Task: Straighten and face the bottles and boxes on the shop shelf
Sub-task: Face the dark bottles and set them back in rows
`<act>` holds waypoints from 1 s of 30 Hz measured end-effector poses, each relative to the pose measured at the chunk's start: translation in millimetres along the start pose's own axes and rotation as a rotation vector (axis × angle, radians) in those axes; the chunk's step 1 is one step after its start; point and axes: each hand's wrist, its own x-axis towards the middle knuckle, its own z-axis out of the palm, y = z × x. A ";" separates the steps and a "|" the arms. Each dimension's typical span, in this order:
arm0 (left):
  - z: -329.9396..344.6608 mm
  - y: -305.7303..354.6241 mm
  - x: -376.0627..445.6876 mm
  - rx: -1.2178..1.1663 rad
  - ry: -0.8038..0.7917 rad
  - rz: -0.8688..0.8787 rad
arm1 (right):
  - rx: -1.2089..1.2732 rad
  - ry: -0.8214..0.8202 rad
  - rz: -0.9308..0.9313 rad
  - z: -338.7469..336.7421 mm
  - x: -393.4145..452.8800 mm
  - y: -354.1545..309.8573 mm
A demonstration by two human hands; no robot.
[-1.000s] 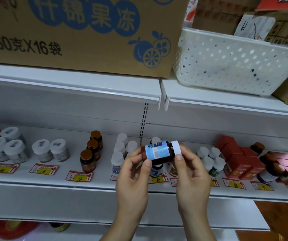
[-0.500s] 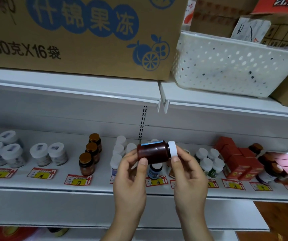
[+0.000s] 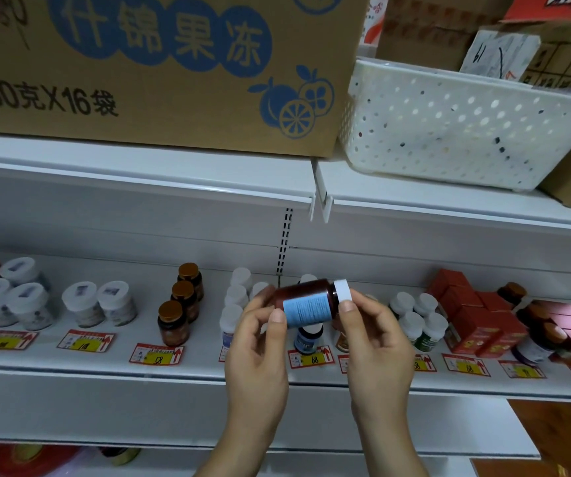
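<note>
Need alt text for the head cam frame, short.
Two hands hold a brown bottle sideways before a white shop shelf: left hand at its base, right hand at its white cap. Small bottles, red boxes and price tags line the shelf.

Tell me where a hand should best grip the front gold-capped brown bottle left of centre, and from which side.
Probably grip the front gold-capped bottle round its brown body just under the cap, coming straight in from the shelf's open front. It stands upright at the head of a single-file row, so another bottle sits close behind it, while its front and both sides are free. The shelf above leaves room, but a top grip would hide the label.
</note>
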 end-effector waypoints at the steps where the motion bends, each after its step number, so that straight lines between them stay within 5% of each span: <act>1: 0.1 0.2 -0.6 -0.003 -0.010 0.005 | 0.010 0.013 0.007 0.8 0.4 -0.2; 30: 0.8 -8.5 2.1 0.162 -0.029 -0.072 | 0.055 -0.017 -0.006 2.5 1.0 2.5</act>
